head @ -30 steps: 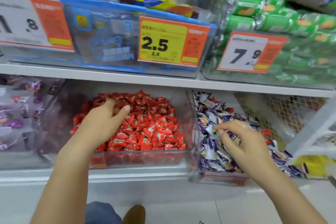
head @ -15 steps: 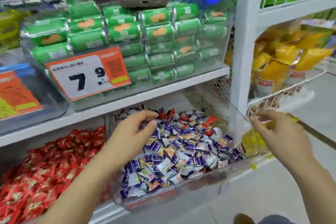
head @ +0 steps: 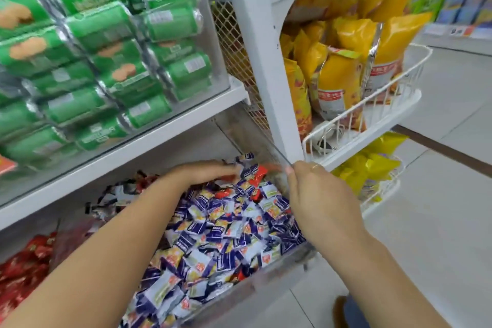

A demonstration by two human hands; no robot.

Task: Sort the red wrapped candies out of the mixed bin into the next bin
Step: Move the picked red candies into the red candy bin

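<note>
Lower shelf: the mixed bin (head: 287, 261) sits at the right end, filled with wrapped candies (head: 213, 234). The next bin (head: 24, 269) stands directly to its left. On the shelf above (head: 149, 138), a bin of biscuit packs (head: 106, 56). An upright post (head: 263, 56) stands right of the shelves; beyond it, wire baskets (head: 372, 112) hold snack bags (head: 343, 69), one basket above the other.

Both bare forearms reach in from the bottom edge toward frame center. The left hand (head: 205, 172) lies palm down at center, fingers extended right and blurred. The right hand (head: 316, 197), just right of center, has its fingertips (head: 292, 172) pinched together, pointing up.
</note>
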